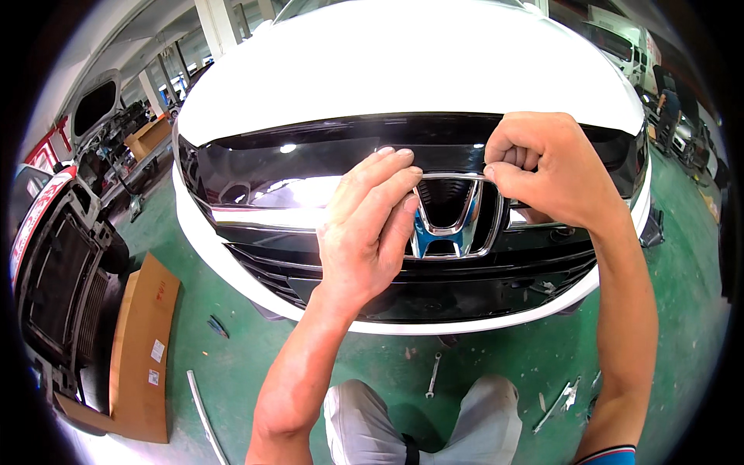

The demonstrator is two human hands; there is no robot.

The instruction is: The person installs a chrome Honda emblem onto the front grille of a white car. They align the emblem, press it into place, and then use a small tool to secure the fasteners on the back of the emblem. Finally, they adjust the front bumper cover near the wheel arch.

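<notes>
A squarish chrome emblem [442,230] sits in the middle of the glossy black front grille [267,174] of a white car. My left hand [368,221] rests against the emblem's left side, fingers stretched out and pointing up past its upper left corner. At the emblem's upper right corner is my right hand [542,167], its fingers curled and the thumb pressed to the index finger. Whatever lies in that pinch is too small or hidden to make out.
The white hood [411,66] rises beyond the grille. On the green floor lie a wrench [433,376], pliers [218,326] and a pale strip [203,415]. A cardboard box [147,349] stands at left beside a partly stripped car [66,302]. Another person [667,116] is far right.
</notes>
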